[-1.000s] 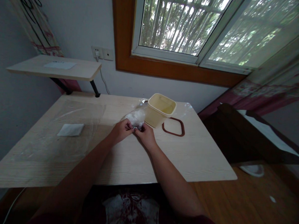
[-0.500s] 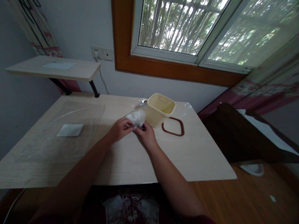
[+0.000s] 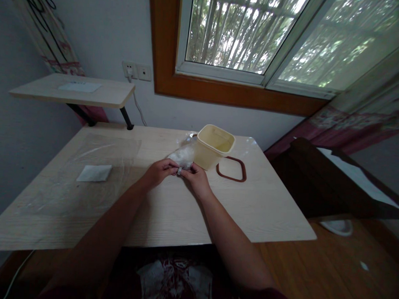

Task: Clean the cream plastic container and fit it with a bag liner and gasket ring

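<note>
A small clear plastic bag of something white (image 3: pixel 183 156) lies on the light wooden table (image 3: pixel 269 214), just in front of an open cream plastic container (image 3: pixel 214 146). My left hand (image 3: pixel 159 173) and my right hand (image 3: pixel 195 179) meet at the bag's near end, and the fingers of both are pinched on it. A dark red ring-shaped seal or lid frame (image 3: pixel 231 169) lies flat to the right of the container.
A clear plastic sheet (image 3: pixel 97 149) covers the table's left part, with a white square pad (image 3: pixel 94 173) on it. A raised shelf (image 3: pixel 73 90) stands at the back left under a wall socket (image 3: pixel 137 71). A dark wooden bed frame (image 3: pixel 320 181) lies to the right.
Both hands stay pinched on the bag's near end; the fingers have shifted slightly and the bag looks a little more gathered towards the container.
</note>
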{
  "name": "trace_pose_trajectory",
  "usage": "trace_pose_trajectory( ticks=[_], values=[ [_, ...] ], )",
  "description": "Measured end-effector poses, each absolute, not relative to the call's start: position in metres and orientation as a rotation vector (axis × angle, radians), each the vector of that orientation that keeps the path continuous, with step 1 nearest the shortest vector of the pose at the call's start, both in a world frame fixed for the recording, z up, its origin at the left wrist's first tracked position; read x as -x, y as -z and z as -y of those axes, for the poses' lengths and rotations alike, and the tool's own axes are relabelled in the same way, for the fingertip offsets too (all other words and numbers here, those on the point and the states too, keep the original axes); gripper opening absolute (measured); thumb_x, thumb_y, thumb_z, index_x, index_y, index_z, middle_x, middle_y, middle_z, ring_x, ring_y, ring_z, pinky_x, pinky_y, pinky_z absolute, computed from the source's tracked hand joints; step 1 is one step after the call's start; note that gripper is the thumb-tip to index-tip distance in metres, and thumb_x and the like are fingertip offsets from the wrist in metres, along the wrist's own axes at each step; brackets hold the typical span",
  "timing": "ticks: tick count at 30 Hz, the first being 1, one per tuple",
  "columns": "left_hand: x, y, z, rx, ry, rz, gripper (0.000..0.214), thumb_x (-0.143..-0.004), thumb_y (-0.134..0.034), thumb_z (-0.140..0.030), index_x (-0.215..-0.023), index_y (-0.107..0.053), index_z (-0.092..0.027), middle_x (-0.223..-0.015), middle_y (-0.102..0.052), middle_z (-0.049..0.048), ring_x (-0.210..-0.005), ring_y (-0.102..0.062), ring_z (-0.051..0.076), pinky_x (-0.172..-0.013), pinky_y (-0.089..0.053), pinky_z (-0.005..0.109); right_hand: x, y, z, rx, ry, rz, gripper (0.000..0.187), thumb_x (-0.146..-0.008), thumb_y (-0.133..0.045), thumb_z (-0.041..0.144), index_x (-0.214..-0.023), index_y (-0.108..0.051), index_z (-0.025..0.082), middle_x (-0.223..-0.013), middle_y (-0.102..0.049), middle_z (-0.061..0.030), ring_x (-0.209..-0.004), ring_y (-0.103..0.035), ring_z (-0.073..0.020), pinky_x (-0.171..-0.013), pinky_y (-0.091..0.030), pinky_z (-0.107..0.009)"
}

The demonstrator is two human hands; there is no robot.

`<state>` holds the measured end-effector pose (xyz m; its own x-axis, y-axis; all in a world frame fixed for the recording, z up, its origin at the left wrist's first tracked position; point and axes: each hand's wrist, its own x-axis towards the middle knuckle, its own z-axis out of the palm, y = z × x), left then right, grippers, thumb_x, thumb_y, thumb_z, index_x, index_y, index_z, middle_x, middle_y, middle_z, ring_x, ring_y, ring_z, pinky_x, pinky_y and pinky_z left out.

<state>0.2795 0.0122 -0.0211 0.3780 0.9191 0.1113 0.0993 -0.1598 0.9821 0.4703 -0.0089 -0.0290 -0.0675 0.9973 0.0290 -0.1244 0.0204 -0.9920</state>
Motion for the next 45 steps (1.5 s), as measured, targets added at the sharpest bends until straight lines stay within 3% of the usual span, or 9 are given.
trace_pose_trajectory(
  ticks=[12, 22, 35, 45],
  values=[
    [-0.28, 0.008, -0.01, -1.614, -1.017, -1.076, 0.016, -0.078, -0.065, -0.032, -0.086, -0.064, -0.018, -0.071, -0.066, 0.0004, -0.066, -0.061, 0.014, -0.066, -0.049, 0.026, -0.471, 0.028, 0.009, 0.918, -1.43, 1.021, 0.029, -0.069, -0.084, 0.041, -0.084, -0.074, 0.018, -0.076, -0.07, -0.003, -0.067, -0.058, -0.0157, -0.069, -0.047, -0.032],
    [-0.269, 0.008, -0.015, -1.766, -0.976, -1.186, 0.015, -0.082, -0.059, -0.033, -0.083, -0.063, -0.02, -0.07, -0.06, -0.0007, -0.067, -0.054, 0.015, -0.063, -0.042, 0.025, -0.475, 0.029, 0.007, 0.927, -1.41, 0.991, 0.029, -0.069, -0.083, 0.044, -0.077, -0.071, 0.019, -0.071, -0.066, -0.0026, -0.065, -0.057, -0.0166, -0.068, -0.046, -0.032],
    [-0.261, 0.0, -0.021, -1.907, -1.105, -1.32, 0.005, -0.079, -0.058, -0.021, -0.078, -0.063, -0.02, -0.079, -0.062, 0.0024, -0.075, -0.056, 0.018, -0.072, -0.045, 0.029, -0.478, 0.031, 0.006, 0.945, -1.398, 0.954, 0.029, -0.07, -0.084, 0.043, -0.073, -0.07, 0.018, -0.071, -0.065, -0.001, -0.065, -0.056, -0.0149, -0.068, -0.045, -0.03],
    [-0.261, 0.002, -0.016, -1.572, -1.186, -1.093, 0.029, -0.088, -0.062, -0.047, -0.092, -0.065, -0.018, -0.079, -0.067, 0.0021, -0.074, -0.063, 0.016, -0.071, -0.051, 0.028, -0.48, 0.026, 0.008, 0.881, -1.475, 0.755, 0.033, -0.063, -0.091, 0.041, -0.074, -0.073, 0.016, -0.072, -0.069, -0.0019, -0.062, -0.057, -0.0118, -0.061, -0.045, -0.026]
  ],
)
